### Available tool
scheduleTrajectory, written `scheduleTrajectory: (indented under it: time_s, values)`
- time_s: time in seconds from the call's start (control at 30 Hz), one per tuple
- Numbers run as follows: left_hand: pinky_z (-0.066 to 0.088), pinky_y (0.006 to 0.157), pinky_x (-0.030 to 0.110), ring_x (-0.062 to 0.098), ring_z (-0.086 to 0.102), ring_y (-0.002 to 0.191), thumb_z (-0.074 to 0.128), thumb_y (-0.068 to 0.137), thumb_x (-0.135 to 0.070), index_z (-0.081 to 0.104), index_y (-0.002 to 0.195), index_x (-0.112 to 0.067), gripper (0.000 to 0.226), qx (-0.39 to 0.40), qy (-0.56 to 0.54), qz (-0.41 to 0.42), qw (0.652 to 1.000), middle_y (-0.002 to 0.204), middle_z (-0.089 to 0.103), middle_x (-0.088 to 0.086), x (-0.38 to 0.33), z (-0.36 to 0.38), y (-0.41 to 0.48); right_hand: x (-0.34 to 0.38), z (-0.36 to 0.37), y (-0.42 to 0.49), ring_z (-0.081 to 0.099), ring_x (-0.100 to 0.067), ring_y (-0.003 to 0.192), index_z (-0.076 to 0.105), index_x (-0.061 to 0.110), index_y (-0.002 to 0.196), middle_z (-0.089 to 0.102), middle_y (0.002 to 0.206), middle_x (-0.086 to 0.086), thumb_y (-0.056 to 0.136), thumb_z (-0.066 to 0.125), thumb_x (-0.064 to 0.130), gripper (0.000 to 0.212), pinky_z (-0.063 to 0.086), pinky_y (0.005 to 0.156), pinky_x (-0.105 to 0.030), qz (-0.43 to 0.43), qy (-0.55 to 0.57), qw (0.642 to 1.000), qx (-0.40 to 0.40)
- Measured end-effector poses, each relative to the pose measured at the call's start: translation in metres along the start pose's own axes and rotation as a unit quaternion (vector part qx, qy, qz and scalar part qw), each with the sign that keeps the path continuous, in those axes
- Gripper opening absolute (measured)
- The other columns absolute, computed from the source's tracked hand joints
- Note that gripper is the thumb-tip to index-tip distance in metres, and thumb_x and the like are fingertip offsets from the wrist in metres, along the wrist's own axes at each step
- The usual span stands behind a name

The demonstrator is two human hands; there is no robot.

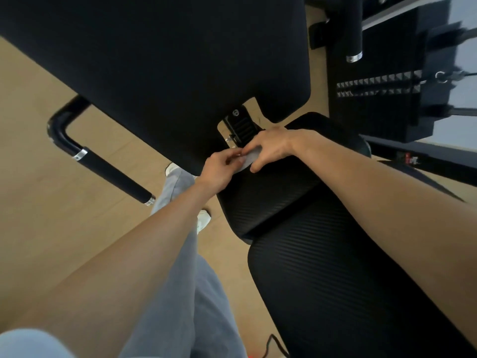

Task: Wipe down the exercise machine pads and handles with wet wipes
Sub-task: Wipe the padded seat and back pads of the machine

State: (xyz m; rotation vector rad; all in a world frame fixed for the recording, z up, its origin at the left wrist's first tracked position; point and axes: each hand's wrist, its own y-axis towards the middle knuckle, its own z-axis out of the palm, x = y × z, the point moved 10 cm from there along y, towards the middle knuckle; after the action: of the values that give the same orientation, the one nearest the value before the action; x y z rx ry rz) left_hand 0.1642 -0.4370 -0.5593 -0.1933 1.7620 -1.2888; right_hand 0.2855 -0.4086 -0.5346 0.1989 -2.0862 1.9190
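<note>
Pale wooden floor (46,228) fills the left side beneath me, and I look steeply down over a black exercise machine. Nearest to me, at lower right, lies a ribbed black pad (348,293), long and rounded, with a thin dark cable (277,343) on the floor just beside its near end. My own legs in loose grey trousers (185,280) stand left of it, with white shoes (202,220) on the floor. Beyond the near pad sits a second ribbed pad (271,200), touching it end to end. Both my bare forearms reach forward over these pads and meet at its far end. There the left hand (219,169) and right hand (268,148) come together, fingers pinched on a small white wet wipe (248,159) held between them, just above the second pad. Right behind the hands I see a black adjustment bracket (241,127) with metal parts. Farther on, a large smooth black back pad (154,68) spans the top. A black handle (113,171) with silver collars juts out at left, and another handle (353,29) hangs at upper right, near a weight stack (376,86).
</note>
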Motion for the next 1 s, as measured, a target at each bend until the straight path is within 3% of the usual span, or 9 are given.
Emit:
scheduleTrajectory:
  time_s: [0.17,0.3,0.4,0.5,0.57,0.63,0.8,0.9,1.0]
  values:
    - [0.049,0.087,0.020,0.014,0.067,0.110,0.057,0.104,-0.033,0.072,0.122,-0.022,0.026,0.002,-0.127,-0.084,0.988,0.112,0.073,-0.002,0.040,0.000,-0.019,0.013,0.006,0.001,0.046,-0.025,0.128,0.046,0.038,0.147,0.046,0.147,-0.001,0.084,0.072,0.048,0.069,0.040,0.094,-0.037,0.007,-0.012,1.000,-0.006]
    - [0.050,0.098,0.031,0.016,0.066,0.109,0.060,0.103,-0.034,0.073,0.123,-0.018,0.028,-0.031,-0.205,-0.148,0.967,0.115,0.072,0.000,0.066,-0.004,-0.037,0.036,0.016,0.004,0.047,-0.025,0.126,0.045,0.036,0.148,0.048,0.145,-0.003,0.088,0.067,0.049,0.066,0.039,0.098,-0.039,0.005,-0.034,0.999,-0.004]
    - [0.052,0.093,0.030,0.009,0.066,0.091,0.063,0.102,-0.027,0.072,0.099,-0.017,0.014,-0.071,-0.291,-0.198,0.933,0.103,0.073,0.002,0.079,-0.003,-0.052,0.051,0.025,0.006,0.043,-0.025,0.136,0.044,0.038,0.150,0.043,0.154,-0.001,0.091,0.063,0.043,0.062,0.035,0.105,-0.039,0.007,-0.027,1.000,-0.002]
    - [0.054,0.086,0.029,0.014,0.066,0.085,0.065,0.101,-0.023,0.063,0.080,-0.020,0.021,-0.113,-0.331,-0.225,0.910,0.084,0.068,-0.002,0.082,0.001,-0.066,0.064,0.034,0.003,0.037,-0.023,0.145,0.047,0.036,0.150,0.039,0.160,0.004,0.095,0.058,0.029,0.056,0.030,0.117,-0.040,-0.010,0.008,1.000,0.006]
    - [0.057,0.087,0.029,0.017,0.068,0.094,0.065,0.101,-0.026,0.065,0.083,-0.023,0.019,-0.119,-0.336,-0.235,0.904,0.092,0.072,0.001,0.086,0.006,-0.072,0.071,0.039,-0.002,0.031,-0.020,0.150,0.048,0.033,0.150,0.036,0.162,0.005,0.098,0.054,0.023,0.053,0.021,0.123,-0.040,-0.026,0.002,1.000,0.001]
    - [0.058,0.085,0.028,0.012,0.067,0.086,0.063,0.102,-0.026,0.066,0.085,-0.024,0.017,-0.120,-0.347,-0.233,0.900,0.093,0.072,-0.001,0.086,0.008,-0.079,0.079,0.044,-0.010,0.025,-0.020,0.152,0.048,0.032,0.150,0.033,0.163,0.004,0.100,0.051,0.019,0.052,0.014,0.124,-0.039,-0.039,-0.013,0.999,-0.006]
    - [0.058,0.086,0.028,0.010,0.068,0.089,0.064,0.101,-0.024,0.071,0.101,-0.018,0.010,-0.106,-0.386,-0.217,0.891,0.097,0.073,-0.002,0.082,0.020,-0.102,0.095,0.059,-0.027,0.036,-0.022,0.145,0.058,0.037,0.140,0.045,0.156,0.007,0.097,0.051,0.018,0.047,0.025,0.122,-0.041,-0.060,0.005,0.998,-0.013]
    - [0.060,0.090,0.032,0.016,0.068,0.088,0.067,0.100,-0.025,0.070,0.100,-0.010,0.015,-0.090,-0.415,-0.203,0.883,0.096,0.070,0.008,0.085,0.030,-0.115,0.104,0.063,-0.043,0.040,-0.018,0.141,0.064,0.033,0.134,0.049,0.152,0.009,0.095,0.065,0.031,0.039,0.029,0.119,-0.041,-0.074,0.000,0.997,-0.022]
    - [0.062,0.088,0.031,0.022,0.070,0.089,0.069,0.099,-0.027,0.071,0.109,-0.001,0.028,-0.075,-0.439,-0.191,0.875,0.097,0.072,0.013,0.083,0.040,-0.131,0.108,0.068,-0.061,0.039,-0.017,0.140,0.066,0.033,0.130,0.050,0.149,0.009,0.087,0.076,0.039,0.044,0.028,0.115,-0.038,-0.075,0.029,0.996,-0.023]
